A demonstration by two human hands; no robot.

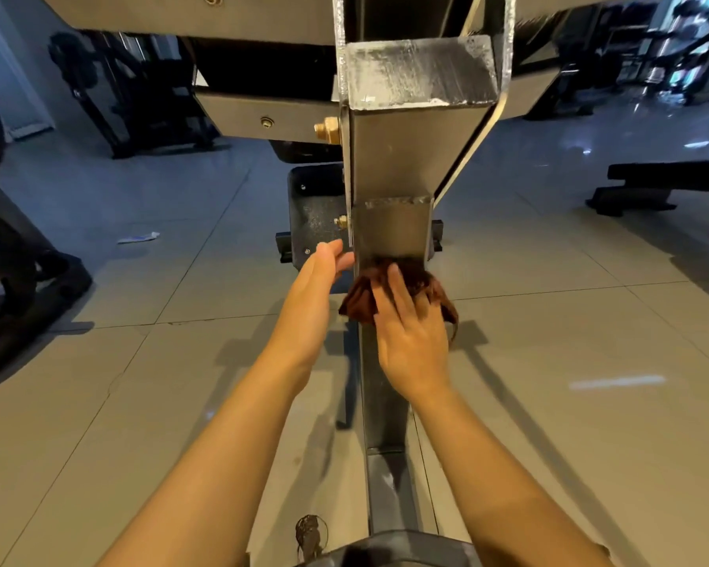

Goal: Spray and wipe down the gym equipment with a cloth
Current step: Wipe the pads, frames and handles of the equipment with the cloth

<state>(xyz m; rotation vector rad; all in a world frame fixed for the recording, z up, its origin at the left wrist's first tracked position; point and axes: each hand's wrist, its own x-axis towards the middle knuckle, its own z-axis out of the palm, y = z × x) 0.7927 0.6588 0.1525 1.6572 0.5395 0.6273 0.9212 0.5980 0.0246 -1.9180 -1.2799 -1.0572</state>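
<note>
Wiping the grey square steel beam [389, 235] of the gym machine with our soft dark brown cloth [361, 294].
Our right hand [412, 341] presses the limp, light cloth flat with spread fingers; our left hand [310, 304] lies open beside the rigid, heavy beam.

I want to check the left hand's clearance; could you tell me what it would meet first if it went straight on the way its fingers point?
Probably the black base plate beside the metal post: the left hand points up and slightly right at it, though depth is unclear.
</note>
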